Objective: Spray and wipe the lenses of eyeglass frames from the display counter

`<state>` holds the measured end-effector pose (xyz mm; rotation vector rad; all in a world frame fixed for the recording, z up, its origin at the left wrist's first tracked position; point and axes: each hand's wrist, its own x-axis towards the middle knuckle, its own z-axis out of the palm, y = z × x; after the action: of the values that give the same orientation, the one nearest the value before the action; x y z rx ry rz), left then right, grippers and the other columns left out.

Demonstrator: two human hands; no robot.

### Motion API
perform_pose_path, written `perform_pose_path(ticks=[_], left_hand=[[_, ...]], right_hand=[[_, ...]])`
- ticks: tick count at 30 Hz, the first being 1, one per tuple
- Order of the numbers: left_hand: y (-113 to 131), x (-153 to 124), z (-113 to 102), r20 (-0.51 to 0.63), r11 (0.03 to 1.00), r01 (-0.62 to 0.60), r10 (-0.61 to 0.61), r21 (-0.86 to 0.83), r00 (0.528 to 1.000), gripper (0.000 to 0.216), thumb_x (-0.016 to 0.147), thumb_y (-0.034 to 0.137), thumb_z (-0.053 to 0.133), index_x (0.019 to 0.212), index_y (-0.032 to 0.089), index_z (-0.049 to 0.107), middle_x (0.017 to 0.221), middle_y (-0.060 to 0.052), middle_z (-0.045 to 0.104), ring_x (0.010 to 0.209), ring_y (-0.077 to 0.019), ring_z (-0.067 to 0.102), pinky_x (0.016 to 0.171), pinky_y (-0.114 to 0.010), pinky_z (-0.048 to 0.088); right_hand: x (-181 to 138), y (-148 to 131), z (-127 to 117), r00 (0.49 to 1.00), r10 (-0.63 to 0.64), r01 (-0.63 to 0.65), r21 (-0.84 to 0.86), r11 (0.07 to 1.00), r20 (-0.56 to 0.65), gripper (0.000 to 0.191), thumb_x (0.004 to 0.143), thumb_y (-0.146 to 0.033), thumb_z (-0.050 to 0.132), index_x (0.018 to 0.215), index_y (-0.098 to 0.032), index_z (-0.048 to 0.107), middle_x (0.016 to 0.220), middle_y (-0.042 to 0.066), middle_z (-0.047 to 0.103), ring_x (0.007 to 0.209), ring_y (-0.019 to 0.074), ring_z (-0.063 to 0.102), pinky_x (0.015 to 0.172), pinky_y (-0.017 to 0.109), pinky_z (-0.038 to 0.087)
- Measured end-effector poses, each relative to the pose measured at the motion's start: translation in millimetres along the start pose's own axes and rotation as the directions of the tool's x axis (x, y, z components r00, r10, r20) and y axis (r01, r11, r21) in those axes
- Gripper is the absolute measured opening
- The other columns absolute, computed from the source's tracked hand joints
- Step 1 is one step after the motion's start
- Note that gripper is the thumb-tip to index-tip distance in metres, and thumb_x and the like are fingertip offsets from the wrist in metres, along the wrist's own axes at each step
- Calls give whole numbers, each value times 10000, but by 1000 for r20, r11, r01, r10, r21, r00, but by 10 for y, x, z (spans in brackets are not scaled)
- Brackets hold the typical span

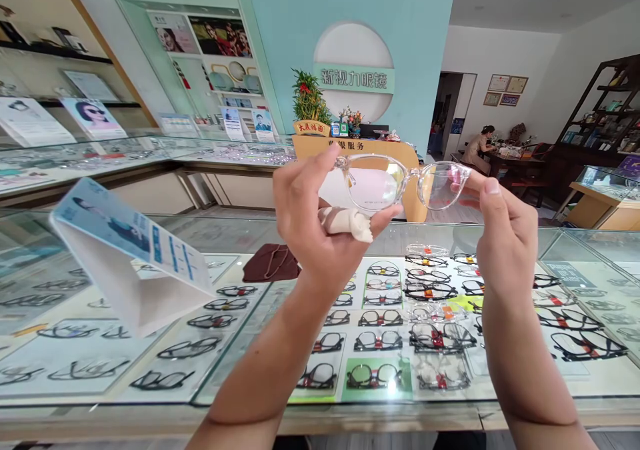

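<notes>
A pair of clear-framed eyeglasses [413, 174] is held up level above the glass counter, both lenses facing me. My left hand [320, 217] pinches the frame at its left end and also has a crumpled cream cloth [345, 223] tucked in its curled fingers. At the other end, my right hand [507, 237] grips the glasses near the right hinge between thumb and fingers. Small printed marks show on the lenses. Just behind my left wrist, a dark brown pouch [270, 263] with a cord lies on the countertop.
The glass display counter [220, 370] holds rows of eyeglasses [380, 340] under its top. A folded blue-and-white card stand [135, 250] stands at left. Beyond are more display cases, a wooden service desk [310, 153] with plants, and a seated person [480, 150] at the far right.
</notes>
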<state>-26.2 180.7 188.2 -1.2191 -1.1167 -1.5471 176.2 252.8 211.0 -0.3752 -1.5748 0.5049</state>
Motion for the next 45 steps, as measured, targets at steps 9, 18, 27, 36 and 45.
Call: perform_pose_path(ticks=[9,18,27,36,45], left_hand=[[-24,-17,89,-48,994,5,-10,-112,999,841,777,788,792,1443,317,588,1261,-131,673,1195,-357,689,817,-468,643],[-204,-108,317,-68,983,26,-40,-183,997,875,808,843,708,1488,338,484,1366,-147,635,1279,-382,691,800,-469,660],[-263,-170,349,-27,995,51,-54,-89,998,966,760,817,780,1546,362,453,1425,-166,622,1395,-405,616,850,-510,669],[-259,-173,345,45,991,50,-45,-123,998,1075,722,814,808,1607,404,355,1542,-189,575,1349,-411,657,833,-518,668],[-254,-197,346,95,922,146,-119,-358,988,1015,736,787,824,1550,339,415,1517,-175,574,1495,-433,533,1016,-538,634]], right_hand=[[12,18,35,1000,13,-13,13,1000,-15,322,1070,-467,577,1115,-291,843,1101,42,851,1101,247,793,1003,481,637],[-73,18,175,987,-55,64,53,997,-148,306,1034,-474,638,1240,-306,790,1240,58,798,1208,273,744,1060,522,609],[-26,37,150,998,-10,21,173,985,-60,283,1049,-490,602,1151,-291,775,1199,64,817,1074,247,785,987,485,643],[22,164,124,998,14,-26,224,974,55,373,1064,-569,511,1190,-332,771,1123,27,819,864,199,769,813,403,650],[41,183,120,990,112,-134,317,939,86,382,1037,-597,557,1154,-313,786,1100,25,814,956,211,773,816,370,628]])
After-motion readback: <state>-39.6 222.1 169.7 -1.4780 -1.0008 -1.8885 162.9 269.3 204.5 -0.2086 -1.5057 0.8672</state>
